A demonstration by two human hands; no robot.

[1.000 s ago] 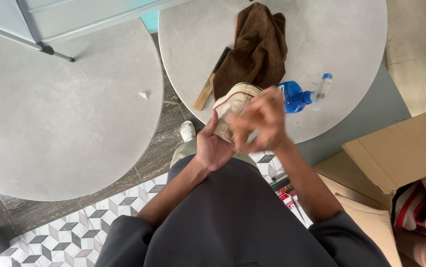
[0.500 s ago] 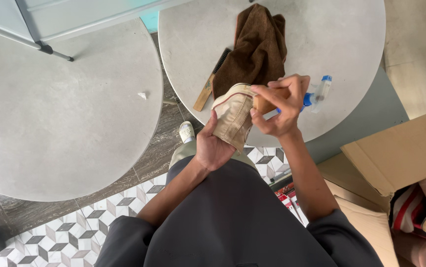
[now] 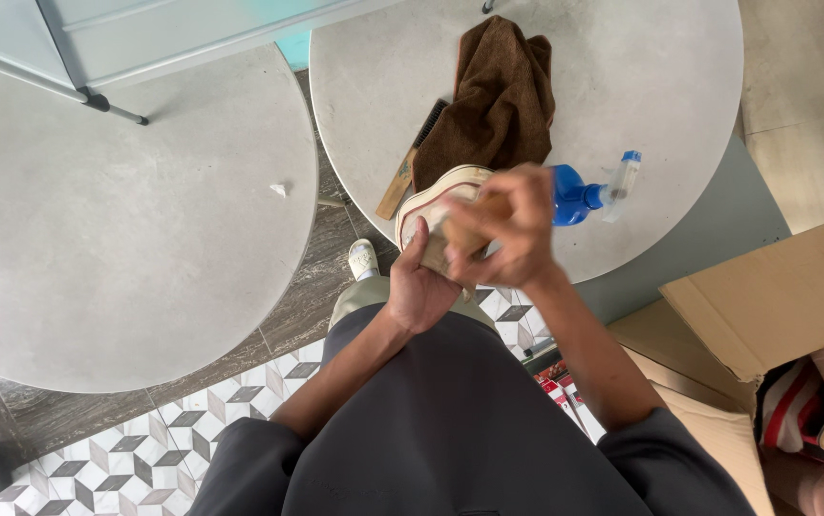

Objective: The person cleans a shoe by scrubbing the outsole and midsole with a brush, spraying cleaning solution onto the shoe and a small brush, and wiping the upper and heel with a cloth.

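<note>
Moved since half a second ago: right hand [image 3: 507,234], now lower and leftward across the shoe, motion-blurred; blue spray bottle [image 3: 579,194] uncovered behind it. Shoe turned slightly, more of its pale sole rim showing.

Item, shoe [image 3: 434,212]: beige canvas, cream rubber edge, held in the air just past the near edge of the right-hand round table [image 3: 641,86], above the patterned floor tiles [image 3: 135,449]. Cradled from below and the side by left hand [image 3: 418,287], fingers curled round it, thumb up along the canvas.

Item, right hand: closed around a small tan wooden object [image 3: 488,205], probably a brush block; blur too heavy to confirm. Pressed against the shoe's side.

Item, brown cloth [image 3: 498,96]: heaped on the table, touching the shoe's far end from behind.

Item, long-handled brush [image 3: 410,162]: on the table, partly under the cloth, handle end at the table edge.

Item, spray bottle: lying near the table edge, just beside the right hand.

Item, cardboard boxes [image 3: 765,296]: to the right on the floor, shoes inside.

Risk, judged: fast strokes against a one-handed grip likely to twist the shoe loose and drop it to the floor. Elbow or knuckle swing close enough to knock the bottle off the edge. Handle of the long brush likewise liable to be nudged off.
</note>
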